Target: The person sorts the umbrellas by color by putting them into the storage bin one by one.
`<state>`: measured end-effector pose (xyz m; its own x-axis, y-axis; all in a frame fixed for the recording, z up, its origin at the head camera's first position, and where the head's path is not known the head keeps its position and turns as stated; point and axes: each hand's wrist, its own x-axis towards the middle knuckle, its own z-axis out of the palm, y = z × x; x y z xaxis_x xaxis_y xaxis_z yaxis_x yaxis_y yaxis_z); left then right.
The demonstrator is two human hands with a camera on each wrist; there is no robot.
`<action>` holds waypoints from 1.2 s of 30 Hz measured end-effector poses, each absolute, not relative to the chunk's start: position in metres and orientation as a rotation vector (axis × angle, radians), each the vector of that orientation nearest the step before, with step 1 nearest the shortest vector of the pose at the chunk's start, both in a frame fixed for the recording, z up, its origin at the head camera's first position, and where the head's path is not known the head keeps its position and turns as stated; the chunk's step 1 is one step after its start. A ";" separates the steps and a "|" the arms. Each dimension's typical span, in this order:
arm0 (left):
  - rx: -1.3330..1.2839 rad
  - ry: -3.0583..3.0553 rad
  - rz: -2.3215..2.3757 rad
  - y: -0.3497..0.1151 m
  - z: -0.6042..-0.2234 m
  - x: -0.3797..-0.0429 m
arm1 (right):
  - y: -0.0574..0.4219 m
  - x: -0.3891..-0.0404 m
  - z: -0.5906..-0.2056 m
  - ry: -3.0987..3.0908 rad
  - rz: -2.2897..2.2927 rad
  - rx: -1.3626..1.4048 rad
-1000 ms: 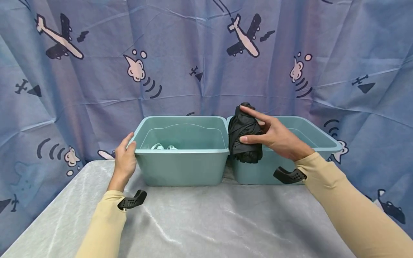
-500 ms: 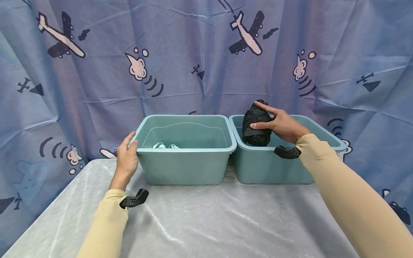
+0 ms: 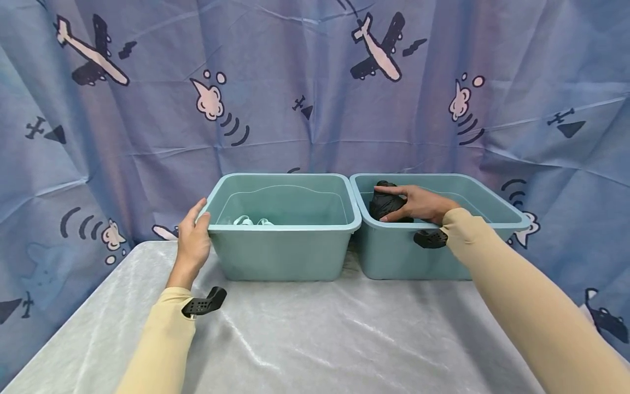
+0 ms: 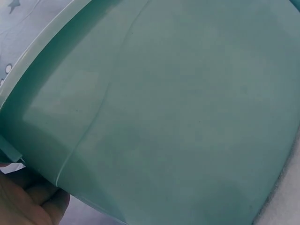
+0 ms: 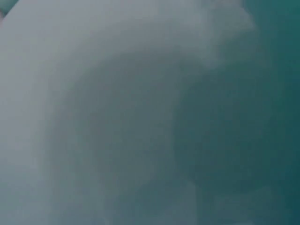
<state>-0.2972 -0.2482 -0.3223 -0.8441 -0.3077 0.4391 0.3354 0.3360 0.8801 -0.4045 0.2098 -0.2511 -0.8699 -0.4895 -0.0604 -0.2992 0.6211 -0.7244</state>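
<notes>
My right hand (image 3: 418, 204) is lowered into the right green bin (image 3: 418, 257) and holds a black folded umbrella (image 3: 385, 205) between thumb and fingers. The umbrella's lower end is hidden behind the bin's front rim. At the left green bin (image 3: 280, 254), my left hand (image 3: 193, 243) grips the rim at the front left corner. The left wrist view shows the fingers (image 4: 44, 199) of that hand close under the bin's rim, beside its broad wall (image 4: 187, 103). The right wrist view is a blur of grey and green.
Inside the left bin, white rounded items (image 3: 243, 220) show just above the front rim. Both bins stand side by side on a table with a pale cloth (image 3: 315, 334). A blue patterned curtain (image 3: 275, 82) hangs close behind them.
My right hand has carried the umbrella rightward from between the bins, then down into the right bin. The left hand keeps its place on the left bin's rim.
</notes>
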 end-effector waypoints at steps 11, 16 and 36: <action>-0.011 -2.048 -1.527 -0.249 -0.323 -0.296 | 0.199 -0.411 -0.255 2.615 -0.849 -0.751; -0.021 -2.038 -1.536 -0.250 -0.321 -0.295 | 0.198 -0.413 -0.254 2.615 -0.818 -0.771; -0.011 -2.047 -1.531 -0.248 -0.323 -0.299 | 0.202 -0.420 -0.256 2.544 -0.739 -0.818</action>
